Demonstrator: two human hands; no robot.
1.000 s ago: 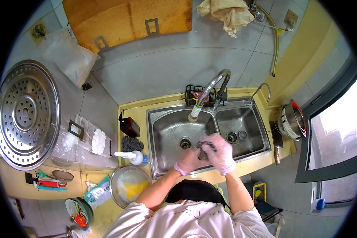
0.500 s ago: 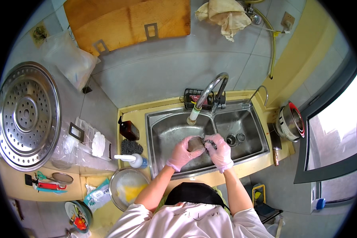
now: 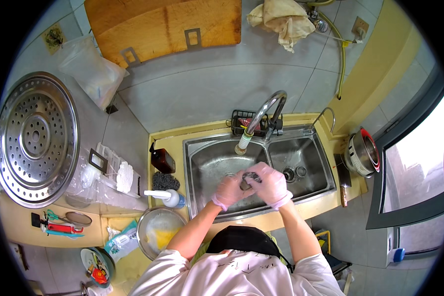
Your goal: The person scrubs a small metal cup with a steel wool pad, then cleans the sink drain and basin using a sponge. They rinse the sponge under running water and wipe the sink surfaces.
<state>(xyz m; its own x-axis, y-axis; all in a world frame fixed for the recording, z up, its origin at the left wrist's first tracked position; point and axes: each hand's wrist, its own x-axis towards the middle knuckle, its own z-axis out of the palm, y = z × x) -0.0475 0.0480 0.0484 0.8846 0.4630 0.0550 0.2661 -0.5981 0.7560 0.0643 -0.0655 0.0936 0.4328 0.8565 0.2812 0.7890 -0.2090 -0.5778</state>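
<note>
Above the left basin of the steel sink, my two gloved hands meet. My left hand is closed round a small greyish cup, most of which the fingers hide. Fingers of my right hand curl over a dark, wiry steel wool scrubber pressed at the cup's mouth. Both hands are slightly blurred. Behind them the curved faucet hangs over the basin, its nozzle above and beyond my left hand.
Left of the sink stand a brown bottle, a dark scouring pad, a white spray bottle and a metal bowl. A cleaver and stacked bowls sit at the right. A wire caddy is behind.
My right hand has moved left and up over the cup, bringing the scrubber onto its mouth. The cup has turned and is more covered. The whole view has shifted slightly.
</note>
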